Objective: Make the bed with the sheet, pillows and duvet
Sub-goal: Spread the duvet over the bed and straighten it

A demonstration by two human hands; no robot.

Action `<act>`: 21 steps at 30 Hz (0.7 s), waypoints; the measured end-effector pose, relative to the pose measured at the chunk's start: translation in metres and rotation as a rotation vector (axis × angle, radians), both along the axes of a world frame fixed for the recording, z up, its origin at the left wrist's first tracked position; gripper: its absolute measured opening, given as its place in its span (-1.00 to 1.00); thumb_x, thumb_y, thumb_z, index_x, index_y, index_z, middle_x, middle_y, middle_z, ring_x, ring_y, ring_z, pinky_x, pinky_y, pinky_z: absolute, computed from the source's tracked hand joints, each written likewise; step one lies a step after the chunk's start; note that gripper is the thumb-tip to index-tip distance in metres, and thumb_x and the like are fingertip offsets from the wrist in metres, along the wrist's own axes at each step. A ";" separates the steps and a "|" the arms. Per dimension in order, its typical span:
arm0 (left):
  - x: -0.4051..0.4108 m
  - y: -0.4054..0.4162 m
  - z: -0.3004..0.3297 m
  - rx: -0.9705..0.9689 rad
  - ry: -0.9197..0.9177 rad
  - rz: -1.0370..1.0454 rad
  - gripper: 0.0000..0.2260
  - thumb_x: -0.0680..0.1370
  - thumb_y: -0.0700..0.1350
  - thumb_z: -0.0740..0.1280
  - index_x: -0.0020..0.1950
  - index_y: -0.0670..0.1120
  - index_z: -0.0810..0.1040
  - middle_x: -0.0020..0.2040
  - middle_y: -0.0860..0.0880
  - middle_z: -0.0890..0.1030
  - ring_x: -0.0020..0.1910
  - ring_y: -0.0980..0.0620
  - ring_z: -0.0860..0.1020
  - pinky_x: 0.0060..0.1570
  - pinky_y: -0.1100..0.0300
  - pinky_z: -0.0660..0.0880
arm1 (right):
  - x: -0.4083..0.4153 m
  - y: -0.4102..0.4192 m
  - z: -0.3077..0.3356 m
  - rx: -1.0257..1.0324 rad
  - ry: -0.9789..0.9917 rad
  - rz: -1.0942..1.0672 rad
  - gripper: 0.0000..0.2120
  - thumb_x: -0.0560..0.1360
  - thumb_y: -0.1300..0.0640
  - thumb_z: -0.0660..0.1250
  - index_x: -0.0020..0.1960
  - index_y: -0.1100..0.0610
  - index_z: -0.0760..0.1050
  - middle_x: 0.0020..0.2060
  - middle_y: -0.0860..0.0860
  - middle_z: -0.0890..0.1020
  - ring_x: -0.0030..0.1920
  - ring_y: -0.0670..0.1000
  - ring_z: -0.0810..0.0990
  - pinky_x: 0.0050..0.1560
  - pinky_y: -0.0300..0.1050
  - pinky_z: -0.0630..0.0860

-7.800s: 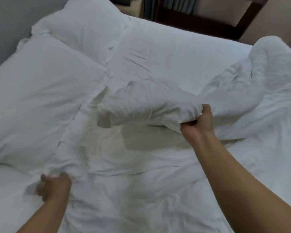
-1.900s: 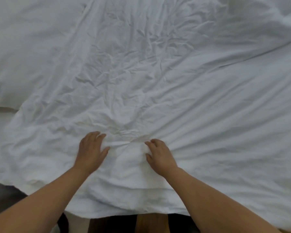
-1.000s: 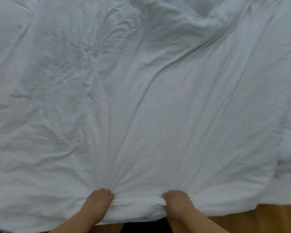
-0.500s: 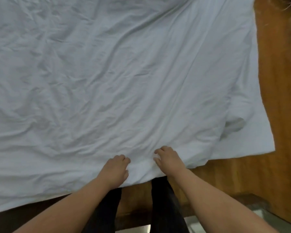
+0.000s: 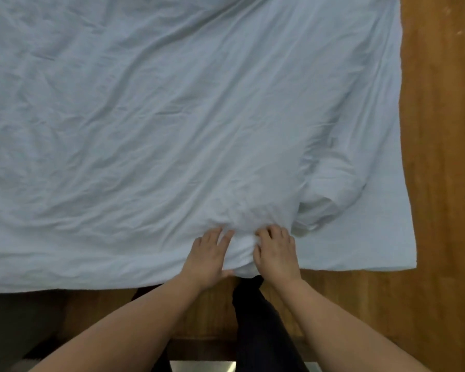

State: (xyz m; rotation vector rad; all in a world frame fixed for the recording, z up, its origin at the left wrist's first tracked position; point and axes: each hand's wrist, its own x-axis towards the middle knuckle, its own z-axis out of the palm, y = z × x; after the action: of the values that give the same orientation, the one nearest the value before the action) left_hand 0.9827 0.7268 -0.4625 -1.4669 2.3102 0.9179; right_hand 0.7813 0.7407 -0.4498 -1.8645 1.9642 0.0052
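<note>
The wrinkled white fabric duvet lies spread across the bed, filling most of the view; its near edge hangs toward the person, above the brown wooden floor. The left hand rests flat on the duvet at that near edge, fingers extended and slightly spread. The right hand sits just beside it, fingers curled into a bunched fold of the duvet (gathered between both hands). A rolled lump of duvet lies to the right of the right hand.
</note>
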 end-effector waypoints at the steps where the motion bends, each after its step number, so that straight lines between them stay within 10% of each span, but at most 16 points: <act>1: -0.013 -0.001 0.002 -0.014 -0.032 0.021 0.00 0.25 0.42 0.39 0.53 -0.02 0.13 0.41 -0.20 0.41 0.30 -0.20 0.47 0.16 -0.07 0.50 | -0.010 0.000 0.003 -0.006 -0.021 -0.062 -0.82 0.41 0.14 0.35 0.01 0.07 0.47 -0.07 0.02 0.50 -0.07 0.06 0.46 -0.06 -0.03 0.46; 5: -0.055 0.002 0.002 -0.084 -0.130 0.099 0.08 0.18 0.50 0.35 0.52 -0.06 0.14 0.37 -0.23 0.42 0.27 -0.23 0.48 0.14 -0.11 0.48 | -0.058 -0.003 0.001 0.246 -0.289 -0.714 -0.90 0.58 0.13 0.18 0.07 0.11 0.40 0.06 0.06 0.51 0.03 0.07 0.48 0.02 -0.01 0.46; 11: -0.105 -0.004 -0.004 -0.025 -0.196 0.370 0.07 0.21 0.55 0.19 0.53 -0.10 0.20 0.40 -0.19 0.35 0.35 -0.19 0.38 0.22 -0.09 0.42 | -0.084 -0.043 -0.016 0.301 -0.753 -0.938 -0.25 0.39 -0.13 0.52 0.44 0.11 0.31 0.30 -0.01 0.50 0.27 0.06 0.51 0.25 -0.01 0.46; 17: -0.100 -0.035 -0.005 0.037 0.015 0.475 -0.88 0.52 -0.10 0.25 0.02 -0.10 0.45 -0.07 -0.09 0.54 -0.08 -0.14 0.54 -0.21 0.09 0.38 | -0.078 -0.096 -0.020 0.138 -1.284 -1.598 -0.69 0.46 0.14 0.44 0.19 0.12 0.58 0.06 0.05 0.68 -0.01 0.06 0.66 -0.12 -0.10 0.63; 21: -0.063 -0.050 0.014 0.063 0.085 0.548 -0.92 0.56 -0.09 0.22 -0.02 -0.09 0.41 -0.15 -0.05 0.57 -0.16 -0.11 0.55 -0.25 0.09 0.40 | -0.114 -0.083 -0.004 0.012 -1.175 -1.722 -0.75 0.53 0.17 0.20 0.09 0.18 0.61 0.08 0.16 0.68 0.05 0.20 0.66 0.04 0.03 0.62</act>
State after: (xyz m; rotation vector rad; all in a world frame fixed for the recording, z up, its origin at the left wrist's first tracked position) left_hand 0.9200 0.6772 -0.4486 -2.1165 1.9313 1.1902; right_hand 0.6669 0.6577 -0.4538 0.4098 1.8038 -1.1728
